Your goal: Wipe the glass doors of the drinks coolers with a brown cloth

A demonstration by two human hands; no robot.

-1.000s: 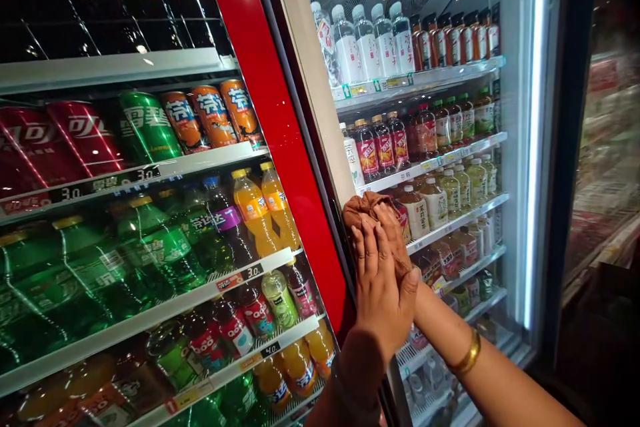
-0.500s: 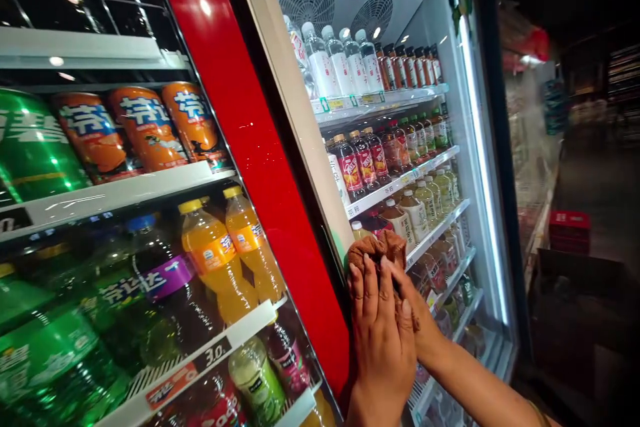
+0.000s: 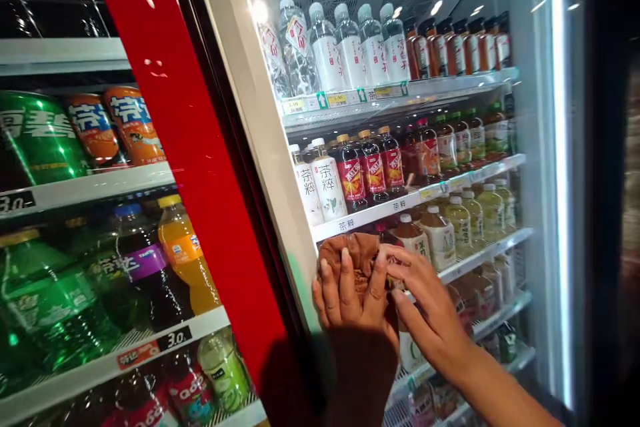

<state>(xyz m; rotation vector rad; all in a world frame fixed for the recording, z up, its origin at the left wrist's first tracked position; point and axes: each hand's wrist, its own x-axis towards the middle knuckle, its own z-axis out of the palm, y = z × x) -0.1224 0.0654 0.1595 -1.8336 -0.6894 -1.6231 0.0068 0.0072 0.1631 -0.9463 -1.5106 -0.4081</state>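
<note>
A crumpled brown cloth (image 3: pixel 353 248) is pressed flat against the glass door of the drinks fridge, close to its beige frame (image 3: pixel 260 140). My left hand (image 3: pixel 350 310) lies over the cloth with its fingers pointing up and holds it to the glass; its wrist is in dark shadow. Just to the right, my right hand (image 3: pixel 425 300) reaches in from the lower right. Its fingers are bent and apart, the tips close to the left index finger and the cloth's right edge. Whether they touch the cloth I cannot tell.
Behind the glass stand rows of bottles (image 3: pixel 375 47) on white shelves (image 3: pixel 420 197). To the left is a second fridge with a red frame (image 3: pixel 190 180), holding soda cans (image 3: pixel 133 123) and bottles. A bright light strip (image 3: pixel 563 180) runs down the right side.
The view has moved closer and turned right. My right hand has come out from behind the left and now sits beside it, fingers spread. The cloth stays pressed to the glass.
</note>
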